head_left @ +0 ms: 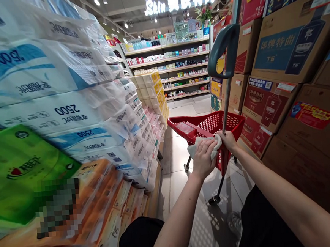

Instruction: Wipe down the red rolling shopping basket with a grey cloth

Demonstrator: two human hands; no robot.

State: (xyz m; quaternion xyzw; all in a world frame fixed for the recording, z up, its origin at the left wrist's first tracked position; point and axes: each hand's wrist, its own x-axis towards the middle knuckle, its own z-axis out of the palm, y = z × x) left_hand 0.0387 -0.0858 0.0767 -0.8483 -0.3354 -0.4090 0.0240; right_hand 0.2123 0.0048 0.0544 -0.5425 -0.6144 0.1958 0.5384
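Note:
A red plastic shopping basket cart (233,123) on thin legs with casters stands in front of me. Its grey pole rises to a loop handle (212,55). My left hand (204,156) lies over a pale cloth (194,148), pressing it on the cart's near rim with the fingers closed on it. Beside it, my right hand (227,140) is wrapped round the lower part of the metal pole (227,107), with part of the cloth next to its fingertips.
Stacked tissue packs (79,96) crowd the left side, with orange packs (103,204) and a green pack (23,172) nearer. Liquor cartons (279,53) line the right. Product shelves (171,56) stand ahead across the tiled floor (176,198).

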